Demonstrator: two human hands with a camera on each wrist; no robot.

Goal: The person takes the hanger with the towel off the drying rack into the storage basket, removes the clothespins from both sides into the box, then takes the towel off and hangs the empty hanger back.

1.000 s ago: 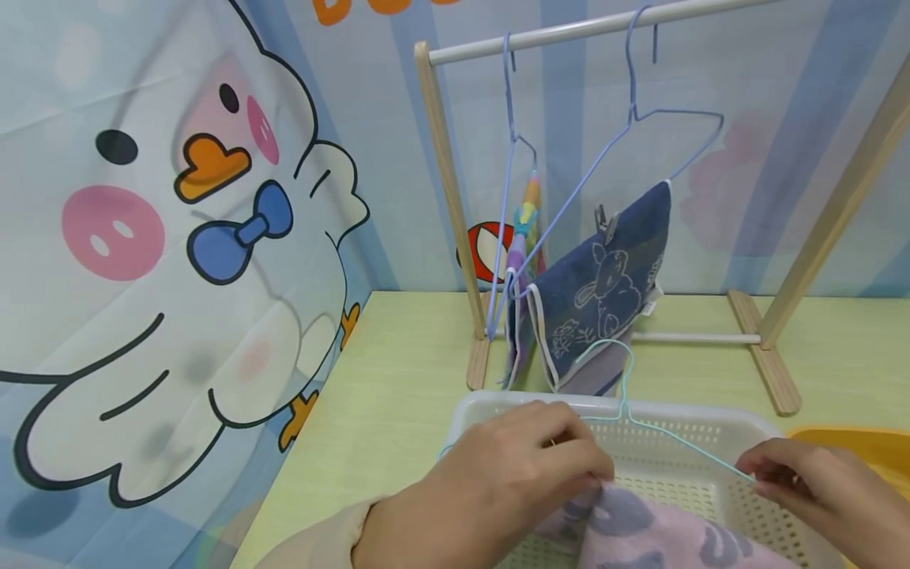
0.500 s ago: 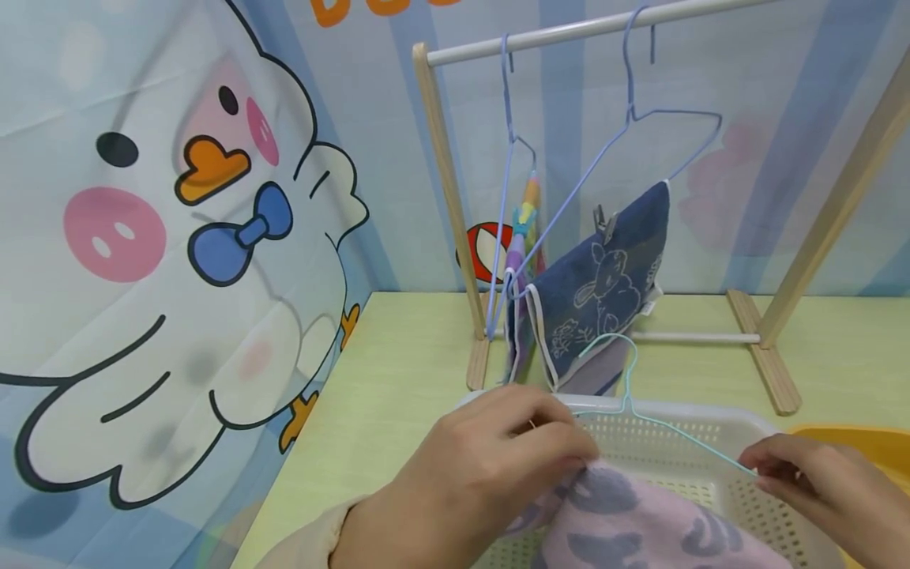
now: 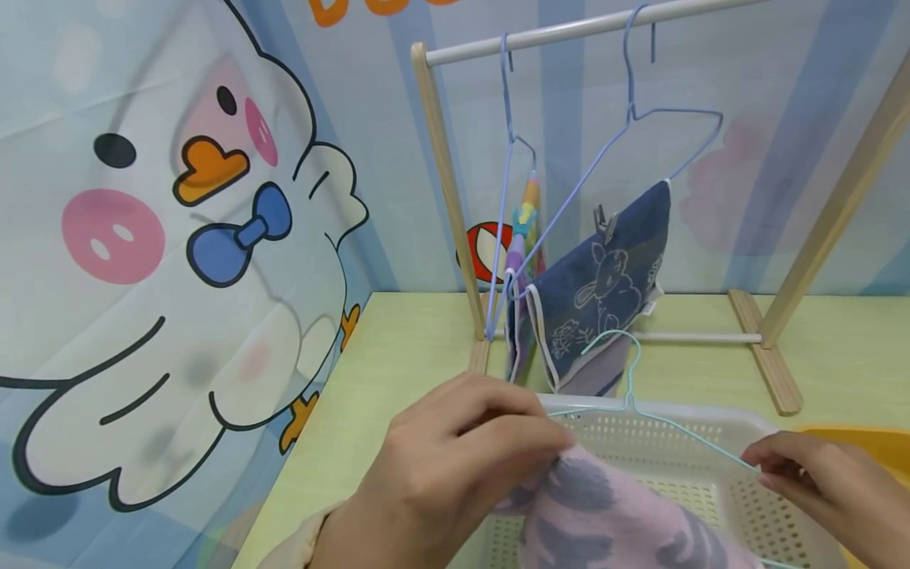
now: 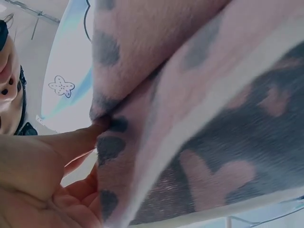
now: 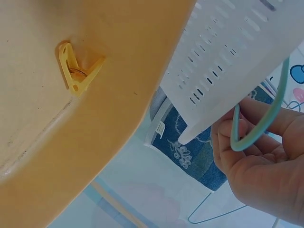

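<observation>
Two hands, both pinching, at the white basket [image 3: 725, 414]. Left hand [image 3: 437, 466] grips the pink towel [image 3: 604, 518] near its top; right hand [image 3: 828, 482] holds the mint hanger [image 3: 635, 411] by its right end. Towel hangs below and right of the left hand, between the two; hanger's long axis crosses left to right beyond it. Whether cloth wraps the lower bar [image 3: 779, 563], cannot tell. Towel: folded, grey patches, pale border, darker reverse with pink shapes.
</observation>
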